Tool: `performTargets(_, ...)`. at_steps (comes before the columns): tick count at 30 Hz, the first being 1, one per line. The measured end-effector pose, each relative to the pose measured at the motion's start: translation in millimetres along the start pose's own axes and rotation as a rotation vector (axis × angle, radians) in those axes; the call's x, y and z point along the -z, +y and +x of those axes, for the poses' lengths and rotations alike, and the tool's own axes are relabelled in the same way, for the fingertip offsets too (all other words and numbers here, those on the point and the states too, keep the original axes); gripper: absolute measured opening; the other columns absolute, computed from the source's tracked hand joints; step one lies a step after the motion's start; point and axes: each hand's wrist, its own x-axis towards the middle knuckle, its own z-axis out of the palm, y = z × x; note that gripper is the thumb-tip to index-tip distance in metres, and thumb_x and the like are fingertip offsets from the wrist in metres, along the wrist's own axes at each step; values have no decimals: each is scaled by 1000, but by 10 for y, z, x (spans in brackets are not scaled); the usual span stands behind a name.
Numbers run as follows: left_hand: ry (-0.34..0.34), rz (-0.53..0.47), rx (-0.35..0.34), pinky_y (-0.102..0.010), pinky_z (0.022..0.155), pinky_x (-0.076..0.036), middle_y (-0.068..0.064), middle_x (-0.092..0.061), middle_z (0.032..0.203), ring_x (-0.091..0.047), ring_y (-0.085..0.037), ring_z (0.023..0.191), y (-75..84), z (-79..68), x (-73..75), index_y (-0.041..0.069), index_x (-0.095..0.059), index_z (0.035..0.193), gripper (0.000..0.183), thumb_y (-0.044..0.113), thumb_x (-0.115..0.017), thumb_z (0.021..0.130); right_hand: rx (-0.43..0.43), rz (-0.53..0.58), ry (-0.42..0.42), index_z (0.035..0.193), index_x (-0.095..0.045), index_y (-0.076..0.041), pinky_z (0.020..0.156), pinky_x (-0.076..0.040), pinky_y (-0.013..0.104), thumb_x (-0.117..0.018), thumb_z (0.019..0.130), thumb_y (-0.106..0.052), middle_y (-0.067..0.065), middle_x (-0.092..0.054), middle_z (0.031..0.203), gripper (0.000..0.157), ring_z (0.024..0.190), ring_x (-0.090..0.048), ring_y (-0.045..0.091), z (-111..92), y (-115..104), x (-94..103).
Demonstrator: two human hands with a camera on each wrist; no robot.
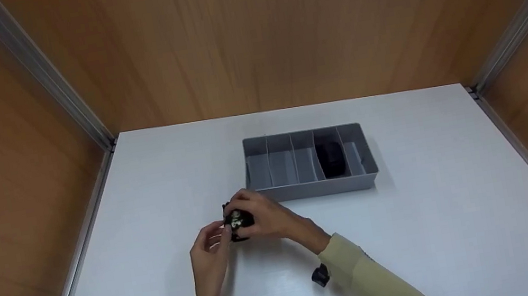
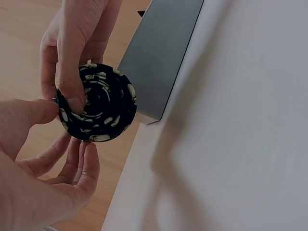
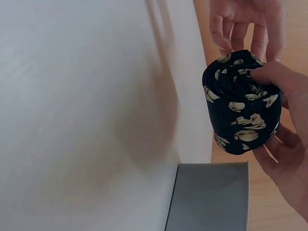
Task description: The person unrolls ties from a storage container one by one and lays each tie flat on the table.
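Observation:
A rolled-up dark cloth point(image 1: 240, 220) with a pale pattern is held between both hands, off the front left corner of the grey organizer. Its spiral end point(image 2: 108, 98) shows in the left wrist view, its patterned side point(image 3: 245, 122) in the right. My right hand point(image 1: 267, 217) grips the roll, the thumb point(image 3: 276, 74) on the spiral end and fingers round the far side. At its left edge my left hand point(image 1: 210, 256) pinches the roll between thumb and fingertips. Another dark bundle point(image 1: 332, 159) lies in the organizer's second compartment from the right.
The grey organizer point(image 1: 311, 190), divided into several narrow compartments, stands on the white table point(image 1: 445, 203). Wooden panels point(image 1: 245, 38) with metal corner rails enclose the table at the back and both sides. A black wrist camera point(image 1: 320, 276) sits by the right sleeve.

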Motion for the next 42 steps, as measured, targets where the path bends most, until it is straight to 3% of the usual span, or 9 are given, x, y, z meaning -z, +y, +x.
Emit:
performTargets(12,46,30,28,-20,83,-53,-16,-65,115,-63,-25,104,-77,-29,211,0,-66,125,31,18,-71,99,22,-95,22,131,-63,-9,101,-46,25,-80,89,-15,8,-60,125,46,116,-56,19,128,-122,-287)
performTargets(23,84,76,58,-18,81,-54,-17,-65,117,-65,-28,106,-77,-27,336,1,-67,126,32,22,-67,101,32,-134,36,125,-66,-10,99,-46,24,-80,86,-12,7,-62,123,41,113,-58,19,235,-195,-438)
performTargets(42,120,170,81,-17,73,-53,-23,-69,117,-69,-30,102,-142,-49,501,-3,-67,124,32,21,-60,105,-16,-170,-8,129,-67,-12,104,-41,33,-79,89,-15,6,-61,130,41,118,-54,20,318,-275,-685)
